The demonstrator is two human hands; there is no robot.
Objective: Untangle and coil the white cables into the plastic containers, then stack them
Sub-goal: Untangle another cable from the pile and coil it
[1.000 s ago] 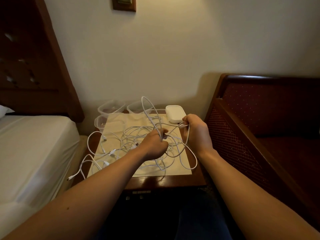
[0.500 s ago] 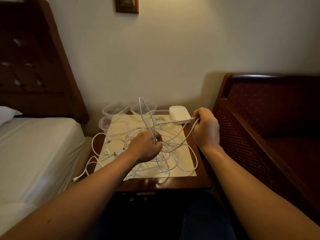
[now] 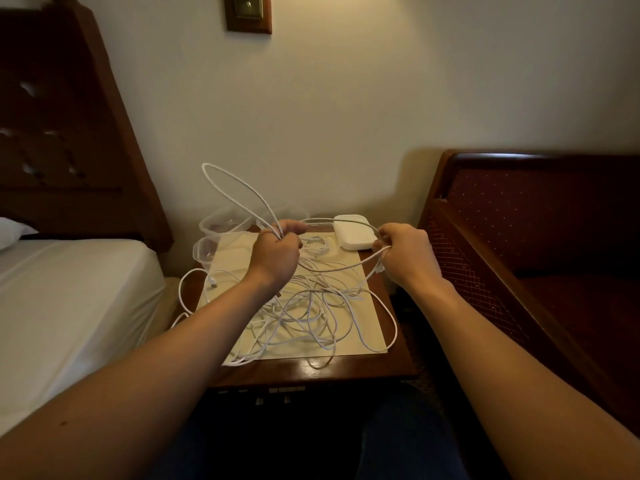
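A tangle of white cables lies on a pale mat on a dark wooden bedside table. My left hand grips a bunch of cable above the mat, and a tall loop rises from its fist. My right hand holds a strand of the same cable to the right, with a short length stretched between both hands. Clear plastic containers stand at the table's back left, partly hidden behind my left hand.
A white closed box sits at the table's back right. A bed with a white sheet is to the left, and a dark wooden seat stands close on the right. The wall is right behind the table.
Both hands have risen from the mat. The left hand moved up and away from me with its cable bunch, and the loop above it stands taller.
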